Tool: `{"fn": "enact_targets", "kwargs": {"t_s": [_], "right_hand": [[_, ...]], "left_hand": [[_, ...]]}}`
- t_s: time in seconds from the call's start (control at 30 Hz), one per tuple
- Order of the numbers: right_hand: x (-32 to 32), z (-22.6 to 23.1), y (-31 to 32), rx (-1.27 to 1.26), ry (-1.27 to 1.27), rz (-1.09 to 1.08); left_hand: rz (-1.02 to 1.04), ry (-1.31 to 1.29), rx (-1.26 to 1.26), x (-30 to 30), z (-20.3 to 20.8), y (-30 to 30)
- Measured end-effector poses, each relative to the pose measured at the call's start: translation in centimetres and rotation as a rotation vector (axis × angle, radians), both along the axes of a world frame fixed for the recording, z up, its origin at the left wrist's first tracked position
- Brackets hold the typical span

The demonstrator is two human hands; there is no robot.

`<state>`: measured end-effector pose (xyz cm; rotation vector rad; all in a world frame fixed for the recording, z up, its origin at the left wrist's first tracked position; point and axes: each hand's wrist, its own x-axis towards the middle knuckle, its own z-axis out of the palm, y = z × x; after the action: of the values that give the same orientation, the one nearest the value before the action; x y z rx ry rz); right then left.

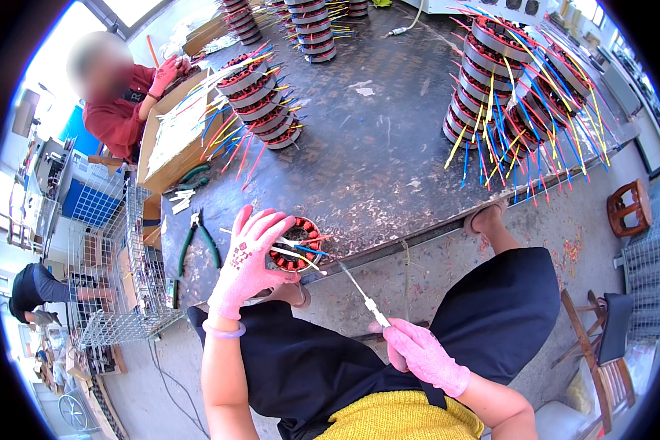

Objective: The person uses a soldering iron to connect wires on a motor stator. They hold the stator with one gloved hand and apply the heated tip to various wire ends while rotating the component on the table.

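Note:
My left hand (251, 258), in a pink glove, curves round the left side of a small ring-shaped motor stator (274, 258) with red windings at the table's near edge. White, blue and red leads stick out of the stator. In my pink-gloved right hand (424, 353), over my lap, is a slim white piece (374, 308). A thin pale strand runs from its tip up toward the table edge; whether it joins the stator I cannot tell. Green-handled pliers (196, 242) lie open on the table left of my left hand.
Stator stacks with coloured leads stand at the middle (260, 103) and right (491, 81) of the dark table (359, 147). A cardboard box (170, 150) of white sleeves sits at the left edge, near a co-worker in red (117, 117). A wire cart (125, 257) and wooden stool (628, 207) stand nearby.

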<state>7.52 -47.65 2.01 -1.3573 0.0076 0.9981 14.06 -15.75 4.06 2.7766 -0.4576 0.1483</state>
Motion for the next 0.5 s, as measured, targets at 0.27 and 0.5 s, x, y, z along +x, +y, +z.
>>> {"fn": "enact_targets", "kwargs": {"t_s": [0.27, 0.5], "right_hand": [[0.00, 0.04, 0.02, 0.015, -0.005, 0.001], [0.09, 0.21, -0.05, 0.001, -0.054, 0.016]], "left_hand": [[0.004, 0.005, -0.001, -0.16, 0.00, 0.18], [0.005, 0.007, 0.011, -0.17, -0.02, 0.09]]}}
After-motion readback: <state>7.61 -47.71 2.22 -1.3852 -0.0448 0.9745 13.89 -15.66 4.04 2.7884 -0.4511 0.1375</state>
